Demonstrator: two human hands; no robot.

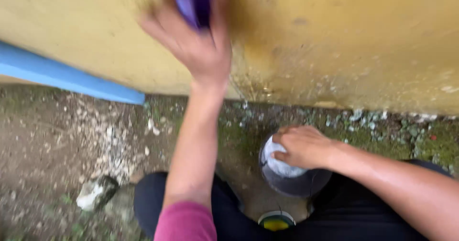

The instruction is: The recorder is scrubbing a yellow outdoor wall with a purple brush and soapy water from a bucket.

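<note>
My left hand (198, 42) is raised against a yellow wall (344, 35) and is closed around a purple object (192, 1), blurred by motion; I cannot tell what kind of tool it is. My right hand (306, 146) rests on the rim of a small dark bucket (291, 179) that holds white material, its fingers curled over the near edge. The bucket stands on the ground at the foot of the wall, between my knees in dark trousers.
A light blue pipe (67, 76) runs along the wall at the left. The ground is dirt with gravel and moss. A pale stone (95, 193) lies at the lower left. A round yellow and green lid (276, 220) sits below the bucket.
</note>
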